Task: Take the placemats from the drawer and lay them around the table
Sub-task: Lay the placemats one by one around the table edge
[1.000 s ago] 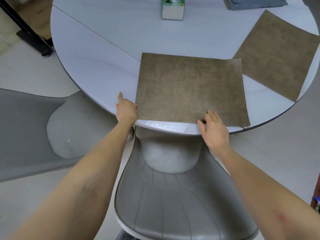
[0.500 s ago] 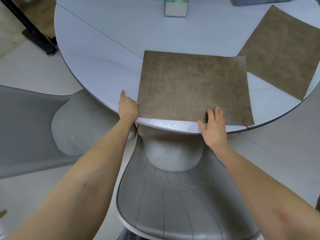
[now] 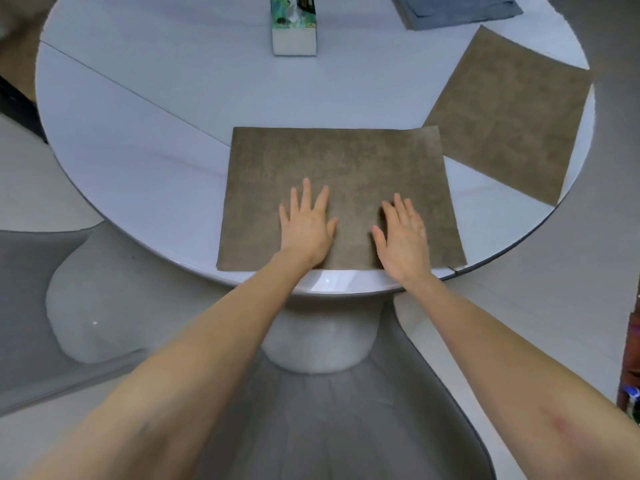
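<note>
A brown placemat point(image 3: 332, 157) lies flat at the near edge of the round white table point(image 3: 145, 109). My left hand point(image 3: 306, 225) rests palm down on its near middle, fingers spread. My right hand point(image 3: 401, 233) lies flat beside it on the same mat, fingers apart. Neither hand grips anything. A second brown placemat point(image 3: 509, 116) lies at the table's right edge, its near corner close to the first mat's far right corner.
A tissue box point(image 3: 294, 26) stands at the table's far middle. Folded blue-grey cloth point(image 3: 457, 8) lies at the far right. A grey chair point(image 3: 346, 420) is right below me, and another grey chair point(image 3: 45, 306) stands to the left.
Both hands left the mat's near edge and moved onto its top, now lying flat with fingers spread. The view shifted closer over the table.
</note>
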A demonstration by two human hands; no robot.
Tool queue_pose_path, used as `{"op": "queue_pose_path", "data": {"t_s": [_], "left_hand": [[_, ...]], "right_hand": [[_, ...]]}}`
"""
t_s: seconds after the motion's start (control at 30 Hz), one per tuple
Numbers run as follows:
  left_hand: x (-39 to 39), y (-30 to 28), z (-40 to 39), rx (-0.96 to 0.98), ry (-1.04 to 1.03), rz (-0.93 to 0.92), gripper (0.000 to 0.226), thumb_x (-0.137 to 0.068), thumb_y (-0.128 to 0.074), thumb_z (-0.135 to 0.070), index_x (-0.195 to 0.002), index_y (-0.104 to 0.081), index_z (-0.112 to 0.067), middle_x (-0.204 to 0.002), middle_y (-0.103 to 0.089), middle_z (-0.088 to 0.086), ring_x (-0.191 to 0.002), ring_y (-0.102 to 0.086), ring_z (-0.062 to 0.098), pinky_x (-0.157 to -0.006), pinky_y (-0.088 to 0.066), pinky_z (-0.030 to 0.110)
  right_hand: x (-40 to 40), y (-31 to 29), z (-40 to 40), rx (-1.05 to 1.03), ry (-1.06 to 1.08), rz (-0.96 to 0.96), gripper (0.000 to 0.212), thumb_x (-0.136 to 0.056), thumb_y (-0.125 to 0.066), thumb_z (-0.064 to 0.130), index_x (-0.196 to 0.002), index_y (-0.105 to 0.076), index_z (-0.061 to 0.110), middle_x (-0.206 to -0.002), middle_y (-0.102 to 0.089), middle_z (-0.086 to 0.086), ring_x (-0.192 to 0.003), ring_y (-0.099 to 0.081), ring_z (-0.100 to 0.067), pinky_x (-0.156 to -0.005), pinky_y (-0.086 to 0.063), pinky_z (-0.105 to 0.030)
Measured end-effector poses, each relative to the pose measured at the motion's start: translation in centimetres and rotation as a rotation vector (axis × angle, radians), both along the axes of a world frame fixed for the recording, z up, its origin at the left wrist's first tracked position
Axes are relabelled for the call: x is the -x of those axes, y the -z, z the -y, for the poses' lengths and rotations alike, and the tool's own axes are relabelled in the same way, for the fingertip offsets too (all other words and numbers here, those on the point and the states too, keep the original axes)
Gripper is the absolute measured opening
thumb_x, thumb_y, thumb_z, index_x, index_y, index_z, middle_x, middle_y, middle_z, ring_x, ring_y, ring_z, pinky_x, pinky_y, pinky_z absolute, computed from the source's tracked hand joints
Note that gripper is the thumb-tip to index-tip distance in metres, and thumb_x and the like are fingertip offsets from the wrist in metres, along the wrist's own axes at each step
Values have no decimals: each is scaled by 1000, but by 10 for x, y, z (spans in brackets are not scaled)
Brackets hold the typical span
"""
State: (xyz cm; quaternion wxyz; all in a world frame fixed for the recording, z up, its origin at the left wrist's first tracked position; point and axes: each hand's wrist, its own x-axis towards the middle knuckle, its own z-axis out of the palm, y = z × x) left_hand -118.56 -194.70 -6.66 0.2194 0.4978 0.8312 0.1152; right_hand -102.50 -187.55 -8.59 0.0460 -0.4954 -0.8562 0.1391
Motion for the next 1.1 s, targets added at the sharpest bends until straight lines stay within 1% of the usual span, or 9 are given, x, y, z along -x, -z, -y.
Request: {"op": "queue_pose_path", "data": {"t_s": [0.1,0.2,0.47,0.6,0.77,0.87,0.97,1.03,1.1], "left_hand": [[-25,13,-29,136,83,-48,61,-102,-25,-47,-154,4,-33,-161,17,2,-147,16,33,-113,3,65],[-41,32,-38,218,85,-169,59,-101,-14,-54,-152,10,-36,-160,20,1,-146,19,36,-108,6,71],[-43,28,-46,295,89,-231,61,-100,-14,-53,-152,12,-33,-161,18,2,-146,17,39,-108,-3,73],[-43,25,-46,321,92,-225,61,-100,-14,-53,-152,12,-32,-161,18,2,-146,17,40,-108,-5,73],[-44,23,-43,318,115,-241,61,-100,-11,-52,-152,15,-32,-160,20,3,-145,17,40,-109,-5,73],[-44,19,-44,329,122,-233,61,-100,-13,-53,-152,13,-32,-161,18,3,-146,16,40,-108,-7,73],[-42,12,-46,343,133,-212,63,-100,-19,-53,-153,8,-31,-161,13,4,-146,12,41,-109,-10,72],[-40,5,-50,355,133,-207,64,-99,-26,-54,-153,0,-31,-161,6,5,-146,5,43,-109,-14,71],[-36,-6,-59,387,136,-199,60,-98,-32,-54,-150,-15,-30,-159,-6,8,-144,-8,44,-109,-16,70]], "right_hand": [[8,14,-17,14,-18,8,55,-101,-33,37,-150,-23,13,-160,-12,-9,-148,-7,-24,-121,-4,-39],[0,31,-22,-68,-53,62,57,-102,-26,40,-152,-17,14,-160,-10,-9,-148,-7,-24,-121,-4,-39],[-23,37,-25,-74,-152,131,61,-101,-19,46,-152,-11,16,-161,-7,-7,-149,-4,-21,-122,-4,-37],[-47,38,-20,-91,-22,112,59,-99,-17,44,-152,-19,18,-159,-16,-8,-148,-13,-24,-121,-9,-41],[-75,39,-9,-59,90,78,62,-99,-18,46,-151,-20,13,-159,-18,-7,-147,-14,-22,-121,-9,-37],[-92,37,-4,3,109,31,63,-100,-23,45,-152,-12,11,-160,-9,-6,-148,-6,-18,-121,-3,-32],[-123,31,8,107,135,-49,63,-102,-30,37,-152,-3,11,-160,3,-2,-147,7,-13,-122,0,-35],[-138,24,9,140,137,-63,61,-102,-30,33,-152,-6,8,-160,1,-3,-148,5,-14,-122,-3,-38],[-136,11,-6,67,118,-67,56,-103,-30,29,-151,-16,5,-159,-9,-9,-148,-4,-18,-122,-3,-37]]}}
